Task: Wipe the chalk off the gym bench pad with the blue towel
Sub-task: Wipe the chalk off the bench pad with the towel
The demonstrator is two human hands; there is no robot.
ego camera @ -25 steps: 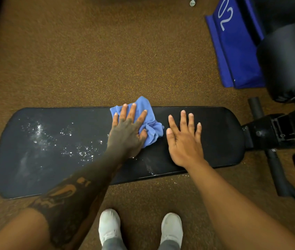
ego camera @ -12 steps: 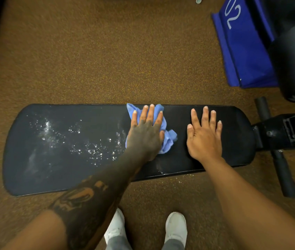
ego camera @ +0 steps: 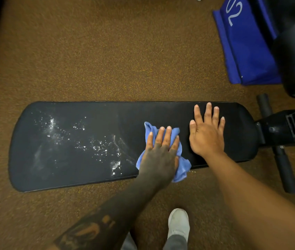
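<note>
From the camera on my head I look straight down at the black bench pad (ego camera: 88, 159), which lies lengthwise across the view on a brown speckled floor (ego camera: 107, 51). My left hand (ego camera: 160, 156) lies flat on the blue towel (ego camera: 181, 168), fingers stretched forward and slightly fanned, palm pressing the bunched cloth against the pad rather than closing around it. The towel sits toward the right of the pad's middle, near its front edge; one corner pokes out past my fingertips and a fold hangs over the near edge of the pad. My right hand (ego camera: 207, 136) rests just beside it on bare pad, open and flat with the fingers spread, holding nothing, and it does not touch the towel. The chalk (ego camera: 99, 147) is scattered as white specks and smears over the left half of the pad, from a dusty patch near the far left end to a curved streak and a bright clump just left of the towel. The stretch of pad under and around my right hand looks dark and clean. At the pad's right end it meets the black bench frame (ego camera: 287, 129), with a bar running down toward the floor. A blue mat (ego camera: 246, 51) with white numerals lies at the upper right, and my white shoe (ego camera: 178, 222) shows at the bottom.
</note>
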